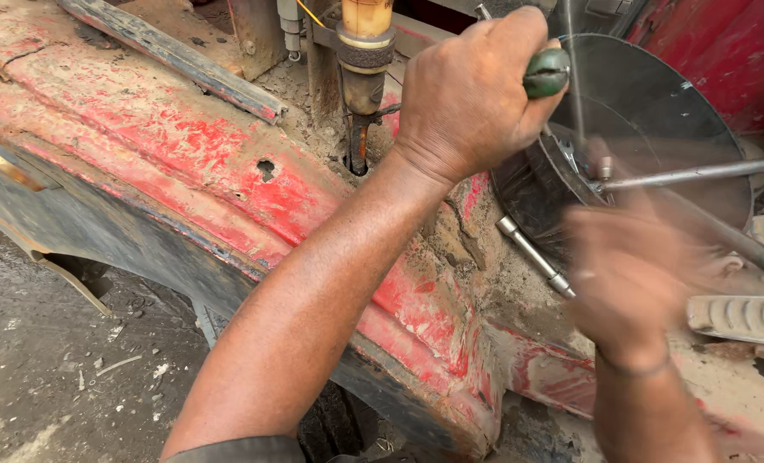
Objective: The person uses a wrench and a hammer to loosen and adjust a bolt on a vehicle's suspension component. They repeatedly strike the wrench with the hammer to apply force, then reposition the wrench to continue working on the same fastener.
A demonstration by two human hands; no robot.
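Observation:
My left hand (472, 94) is clenched around a green-handled tool (546, 73) at the top centre, just left of a dark round metal disc (656, 103). A short metal end sticks out above the fist. My right hand (630, 274) is at the lower right, blurred by motion, in front of the disc's lower edge. A long dark rod (742, 244) runs from beside that hand to the right edge; whether the hand holds it cannot be told. A grey metal bar (686, 176) lies across the disc.
A worn red metal panel (185, 146) with dirt and a small hole stretches across the left. A yellow-brown upright shaft (365, 51) rises behind it. A chrome socket extension (532, 255) lies by the disc. Two ribbed pedals (742, 317) sit at the right. Muddy ground (56, 369) lies below.

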